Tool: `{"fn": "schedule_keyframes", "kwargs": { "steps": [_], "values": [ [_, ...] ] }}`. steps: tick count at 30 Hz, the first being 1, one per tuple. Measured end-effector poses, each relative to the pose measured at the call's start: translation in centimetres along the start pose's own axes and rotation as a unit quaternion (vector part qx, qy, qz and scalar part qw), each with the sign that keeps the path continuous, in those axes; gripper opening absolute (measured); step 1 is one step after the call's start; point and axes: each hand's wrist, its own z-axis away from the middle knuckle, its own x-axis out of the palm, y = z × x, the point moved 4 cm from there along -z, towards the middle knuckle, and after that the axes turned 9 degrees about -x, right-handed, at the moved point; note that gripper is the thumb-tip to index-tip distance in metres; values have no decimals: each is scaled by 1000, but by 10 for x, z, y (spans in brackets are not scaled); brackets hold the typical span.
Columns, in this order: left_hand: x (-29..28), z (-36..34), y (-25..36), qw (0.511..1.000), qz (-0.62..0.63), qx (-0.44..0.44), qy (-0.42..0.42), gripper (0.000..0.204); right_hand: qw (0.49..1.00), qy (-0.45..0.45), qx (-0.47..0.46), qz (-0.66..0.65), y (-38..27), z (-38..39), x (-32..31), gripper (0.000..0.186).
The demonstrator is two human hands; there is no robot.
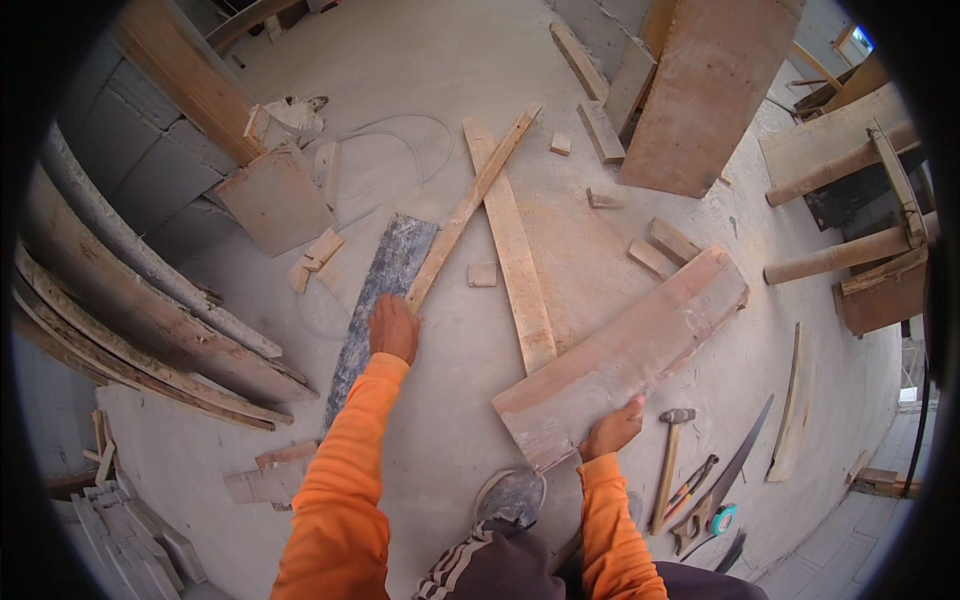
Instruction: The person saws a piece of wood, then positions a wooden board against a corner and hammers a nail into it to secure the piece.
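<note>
My left hand (393, 328) is closed around the near end of a narrow wooden strip (470, 203). Under that hand lies a long dark grey-stained board (402, 255) on the floor. The strip's far part crosses over a flat pale plank (510, 245). To the right, my right hand (612, 428) grips the near edge of a wide reddish plywood board (625, 345), its fingers partly hidden. Beside the right hand lie a hammer (668, 470), pliers (692, 485), a handsaw (725, 490) and a teal tape measure (722, 519).
Small wood offcuts (482, 275) are scattered over the dusty concrete floor (330, 60). A large plywood panel (710, 95) leans at the back right. Curved boards (150, 310) are stacked on the left. A wooden frame with round poles (840, 255) stands far right.
</note>
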Motion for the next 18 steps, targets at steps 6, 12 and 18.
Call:
{"fn": "schedule_keyframes", "kwargs": {
  "steps": [6, 12, 18],
  "values": [
    [-23, 35, 15, 990, 128, -2, -61, 42, 999, 15, -30, -14, 2, -9, -13, 48],
    [-68, 87, 38, 949, 233, 88, -195, 47, 1000, 8, 23, 20, 0, -16, -5, 49],
    [-64, 124, 64, 903, 309, 137, -263, 45, 1000, 13, 5, 21, 8, -30, -3, 50]
  ]
}}
